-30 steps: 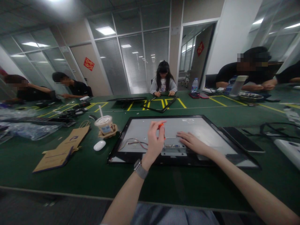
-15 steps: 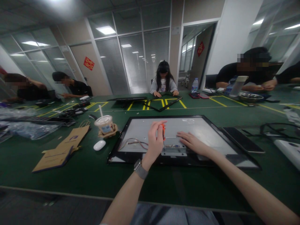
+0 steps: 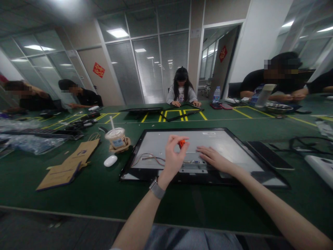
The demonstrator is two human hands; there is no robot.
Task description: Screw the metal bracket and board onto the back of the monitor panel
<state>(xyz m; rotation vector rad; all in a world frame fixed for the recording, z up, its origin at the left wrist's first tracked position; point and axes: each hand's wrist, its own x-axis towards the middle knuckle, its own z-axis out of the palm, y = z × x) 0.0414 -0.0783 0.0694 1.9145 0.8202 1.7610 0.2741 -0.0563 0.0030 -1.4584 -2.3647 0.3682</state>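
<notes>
My left hand (image 3: 173, 154) has its fingers curled round the orange handle of a screwdriver (image 3: 181, 142); the shaft is mostly hidden. It is over the grey metal back of a monitor panel (image 3: 153, 139) lying flat on the table. Just below is a metal bracket with connector ports (image 3: 194, 167), close to the panel's near edge. My right hand (image 3: 214, 159) rests flat on the panel, fingers stretched out, right of the ports. Thin wires (image 3: 151, 156) lie on the panel's left part.
A lidded drink cup (image 3: 116, 139), a white mouse (image 3: 110, 161) and a paper bag (image 3: 69, 166) lie to the left. On the right are a black phone-like slab (image 3: 269, 155) and cables. Across the green table (image 3: 85, 198), a person (image 3: 182, 90) touches a black frame (image 3: 179, 118).
My left hand's fingers have shifted and spread round the screwdriver handle. My right hand has stayed put. The person opposite has moved the black frame slightly.
</notes>
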